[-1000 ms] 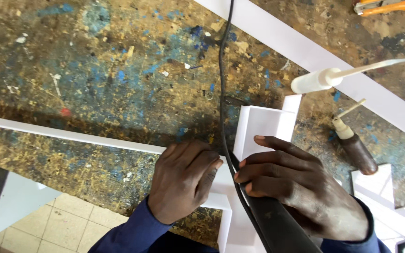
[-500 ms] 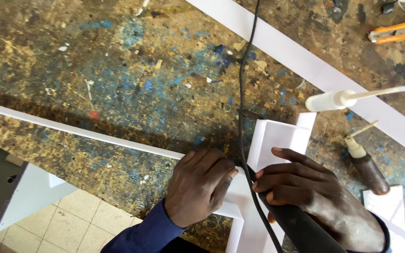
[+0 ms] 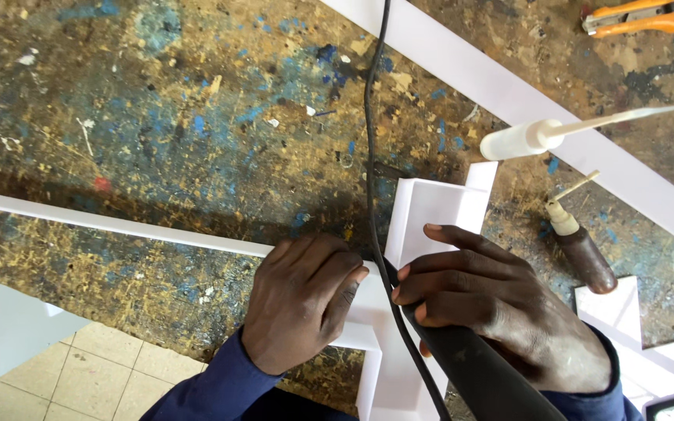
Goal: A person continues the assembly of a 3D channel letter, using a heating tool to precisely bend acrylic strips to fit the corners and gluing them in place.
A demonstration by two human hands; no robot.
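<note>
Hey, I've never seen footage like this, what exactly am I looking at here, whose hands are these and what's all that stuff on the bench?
The camera sits on a person's head and looks straight down, so you see that person's own two bare hands. The left hand presses flat on a white angled piece made of thin panels. The right hand grips a dark tool handle, whose black cord runs away across the paint-stained workbench. A long white strip runs out to the left. Beside the hands lie a white squeeze bottle with a long nozzle, a brown bottle, another white strip, and an orange tool at the top edge.
</note>
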